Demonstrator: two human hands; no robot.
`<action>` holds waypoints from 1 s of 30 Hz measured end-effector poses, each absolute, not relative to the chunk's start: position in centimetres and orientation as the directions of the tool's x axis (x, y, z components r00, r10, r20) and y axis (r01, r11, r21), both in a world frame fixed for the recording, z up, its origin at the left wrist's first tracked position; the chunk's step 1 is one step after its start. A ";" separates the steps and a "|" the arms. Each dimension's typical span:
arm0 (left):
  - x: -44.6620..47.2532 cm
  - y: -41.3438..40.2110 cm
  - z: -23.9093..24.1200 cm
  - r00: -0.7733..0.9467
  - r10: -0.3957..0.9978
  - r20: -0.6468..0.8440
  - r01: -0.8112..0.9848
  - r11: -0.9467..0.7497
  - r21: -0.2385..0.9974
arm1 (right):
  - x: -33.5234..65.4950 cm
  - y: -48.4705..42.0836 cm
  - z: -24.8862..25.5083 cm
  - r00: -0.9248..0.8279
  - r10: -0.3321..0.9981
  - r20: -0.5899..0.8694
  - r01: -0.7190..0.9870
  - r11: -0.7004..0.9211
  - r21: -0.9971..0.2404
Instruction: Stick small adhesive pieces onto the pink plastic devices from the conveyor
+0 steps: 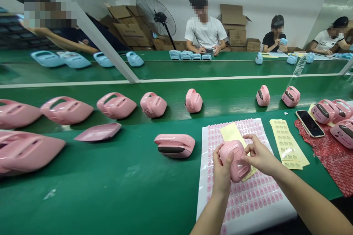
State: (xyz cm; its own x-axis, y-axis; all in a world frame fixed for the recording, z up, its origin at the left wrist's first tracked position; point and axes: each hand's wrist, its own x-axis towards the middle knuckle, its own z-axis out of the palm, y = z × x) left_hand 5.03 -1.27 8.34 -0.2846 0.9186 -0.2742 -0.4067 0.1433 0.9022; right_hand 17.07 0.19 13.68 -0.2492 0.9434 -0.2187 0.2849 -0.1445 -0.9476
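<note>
Above the sticker sheet, my left hand point(223, 172) is wrapped round a pink plastic casing with a handle point(237, 167) and holds it tilted. My right hand point(259, 156) is at the casing's right side, thumb and index finger pinched against its surface; anything between those fingertips is too small to make out. Beneath both hands lies a large white sheet of small pink oval stickers point(245, 205). A yellow sticker strip point(230, 130) rests on it, partly hidden by the casing. To the left, another pink casing with a dark front panel point(174, 146) lies on the green table.
Several pink casings point(117, 105) line the green bench point(110, 191). On the right are yellow sticker sheets point(286, 141), a phone point(310, 123) and red bubble wrap point(335, 161). A white post point(96, 33) rises at left. Several people sit opposite, near blue casings point(134, 59) and a bottle point(299, 67).
</note>
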 end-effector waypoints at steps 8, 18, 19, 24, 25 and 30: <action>5.0 -1.3 8.1 -0.296 0.919 -0.260 -0.398 0.129 0.908 | 16.9 0.1 13.4 -0.237 0.948 -0.213 0.324 -0.129 -0.937; 5.1 -1.4 8.4 -0.292 0.918 -0.270 -0.422 0.130 0.897 | 16.6 -0.4 12.9 -0.209 0.969 -0.130 0.406 -0.035 -0.913; 5.1 -1.4 8.4 -0.290 0.918 -0.271 -0.424 0.131 0.896 | 16.5 -0.5 12.9 -0.201 0.972 -0.122 0.425 -0.026 -0.905; 5.0 -1.4 8.5 -0.285 0.917 -0.279 -0.423 0.140 0.895 | 16.0 -1.1 12.4 -0.142 0.990 -0.027 0.559 0.057 -0.827; 5.0 -1.3 8.4 -0.289 0.915 -0.281 -0.426 0.140 0.894 | 16.0 -1.2 12.2 -0.133 0.991 0.021 0.590 0.096 -0.802; 4.8 -1.3 8.3 -0.313 0.898 -0.310 -0.472 0.136 0.871 | 15.8 -1.1 10.3 -0.095 0.959 0.267 0.629 0.266 -0.731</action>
State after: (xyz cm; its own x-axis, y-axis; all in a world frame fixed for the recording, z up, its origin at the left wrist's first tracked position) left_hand 4.78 -1.33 8.33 -0.3128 0.8978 -0.3099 -0.4719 0.1363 0.8711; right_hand 15.85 -1.11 10.30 -0.0955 0.9589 0.2671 0.6289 0.2661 -0.7306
